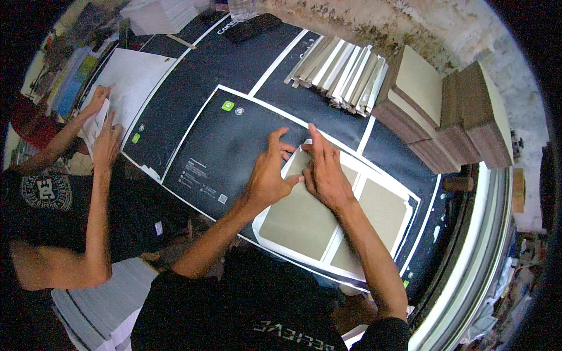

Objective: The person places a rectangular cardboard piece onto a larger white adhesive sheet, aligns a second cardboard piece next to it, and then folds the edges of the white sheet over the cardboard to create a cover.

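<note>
A book cover lies in front of me: grey-tan boards [293,225] on a white sheet [353,267], whose margin shows around them. A narrow strip runs between the larger left board and the smaller right one. My left hand [268,174] is at the cover's upper left edge, fingers apart and thumb touching the board. Just right of it, my right hand [329,175] rests over the top edge near the corner, one finger stretched away and the others bent. Its palm side and what lies under it are hidden.
Dark printed sheets [202,140] cover the table. Board strips [339,70] lie at the back, beside stacked brown boards [424,88]. A dark phone-like object [253,27] is at the far edge. On the left, another person's hands [104,137] handle a white sheet [132,73].
</note>
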A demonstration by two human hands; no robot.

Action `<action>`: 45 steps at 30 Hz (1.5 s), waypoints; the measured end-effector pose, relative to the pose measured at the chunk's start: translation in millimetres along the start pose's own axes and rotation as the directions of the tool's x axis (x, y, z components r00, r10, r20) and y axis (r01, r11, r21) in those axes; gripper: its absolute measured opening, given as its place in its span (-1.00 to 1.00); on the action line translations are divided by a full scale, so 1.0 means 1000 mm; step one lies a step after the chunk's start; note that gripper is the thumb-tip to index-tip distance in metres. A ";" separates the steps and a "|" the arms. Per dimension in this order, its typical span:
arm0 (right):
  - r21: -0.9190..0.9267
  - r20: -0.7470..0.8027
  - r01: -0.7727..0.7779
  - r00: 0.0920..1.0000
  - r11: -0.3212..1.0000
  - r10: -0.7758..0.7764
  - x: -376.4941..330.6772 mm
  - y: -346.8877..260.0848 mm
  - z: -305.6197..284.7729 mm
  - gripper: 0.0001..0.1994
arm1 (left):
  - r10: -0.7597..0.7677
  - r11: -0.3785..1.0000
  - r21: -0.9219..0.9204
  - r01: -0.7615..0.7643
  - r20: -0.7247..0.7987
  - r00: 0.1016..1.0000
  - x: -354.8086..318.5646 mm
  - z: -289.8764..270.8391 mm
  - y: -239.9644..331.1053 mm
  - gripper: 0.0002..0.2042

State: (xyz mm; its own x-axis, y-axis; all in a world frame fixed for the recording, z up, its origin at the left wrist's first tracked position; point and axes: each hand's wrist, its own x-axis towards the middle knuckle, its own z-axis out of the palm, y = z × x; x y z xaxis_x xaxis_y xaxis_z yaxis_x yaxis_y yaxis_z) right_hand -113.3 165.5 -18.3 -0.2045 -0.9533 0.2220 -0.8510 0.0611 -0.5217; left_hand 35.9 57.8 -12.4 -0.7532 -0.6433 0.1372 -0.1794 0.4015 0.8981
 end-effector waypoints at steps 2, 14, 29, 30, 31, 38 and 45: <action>0.008 0.001 0.001 1.000 1.000 -0.001 0.001 0.000 -0.001 0.01 | -0.017 1.000 -0.003 0.017 0.022 1.000 0.002 -0.002 0.001 0.03; 0.014 0.006 0.032 0.999 0.999 -0.032 0.001 -0.001 -0.001 0.02 | 0.002 1.000 0.014 -0.002 0.059 0.998 0.007 -0.001 -0.013 0.15; -0.065 -0.049 0.082 0.995 0.994 -0.086 -0.001 -0.006 -0.003 0.00 | 0.029 0.999 0.020 -0.031 0.121 0.992 0.013 -0.007 -0.010 0.13; -0.051 -0.043 0.077 0.996 0.996 -0.079 0.001 -0.006 -0.003 0.00 | 0.020 1.000 0.013 -0.022 0.124 0.992 0.013 -0.007 -0.010 0.12; -0.039 -0.038 0.072 0.997 0.997 -0.074 0.002 -0.005 -0.004 0.00 | 0.029 0.999 0.019 -0.032 0.124 0.992 0.013 -0.007 -0.009 0.12; -0.089 -0.018 0.072 0.997 0.993 -0.074 0.002 -0.003 0.000 -0.01 | 0.030 0.998 0.045 -0.037 0.139 0.990 0.014 -0.009 -0.006 0.12; -0.009 -0.042 0.088 0.995 0.996 -0.089 0.001 -0.003 0.001 -0.06 | 0.051 0.995 0.082 -0.058 0.093 0.994 0.008 -0.007 -0.004 0.12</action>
State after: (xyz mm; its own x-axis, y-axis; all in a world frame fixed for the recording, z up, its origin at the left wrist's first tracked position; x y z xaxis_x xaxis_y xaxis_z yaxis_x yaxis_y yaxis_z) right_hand -110.0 163.7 -17.2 -0.1484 -0.9418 0.3017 -0.8702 -0.0206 -0.4923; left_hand 34.8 45.9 -12.2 -0.8166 -0.5591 0.1431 -0.1865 0.4903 0.8513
